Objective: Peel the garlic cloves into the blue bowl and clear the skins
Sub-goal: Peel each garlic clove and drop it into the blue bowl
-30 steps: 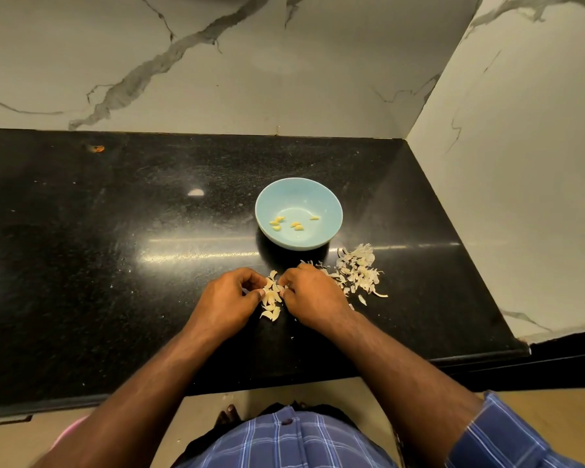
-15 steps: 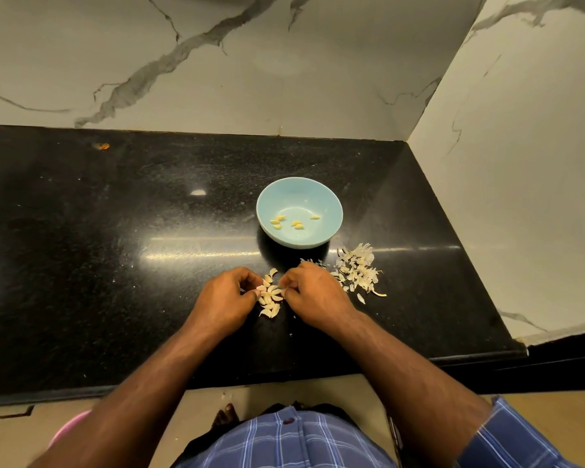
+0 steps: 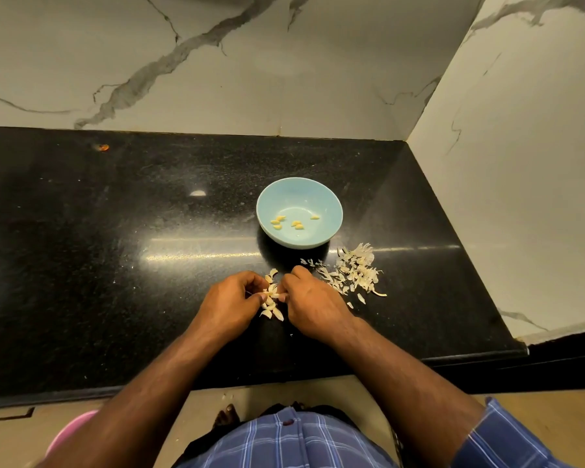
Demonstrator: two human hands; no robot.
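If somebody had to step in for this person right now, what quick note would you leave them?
Left hand and right hand: both pinch one small white garlic clove between them, mid-peel; keep that grip.
Unpeeled cloves: small heap on the black stone counter between the hands.
Round pale blue bowl: behind the hands, holding a few yellowish peeled cloves.
Papery white skins: loose pile right of the hands.
Left: peel the heap, then clear the skins.

A home kitchen corner is shown. A polished black speckled stone counter [image 3: 115,265] is fitted against white marble-look wall panels [image 3: 284,62] with grey veining at the far side and the right. A blue bowl [image 3: 328,201] holding peeled garlic cloves [image 3: 297,223] and a heap of garlic skins [image 3: 355,268] are seen on the counter.
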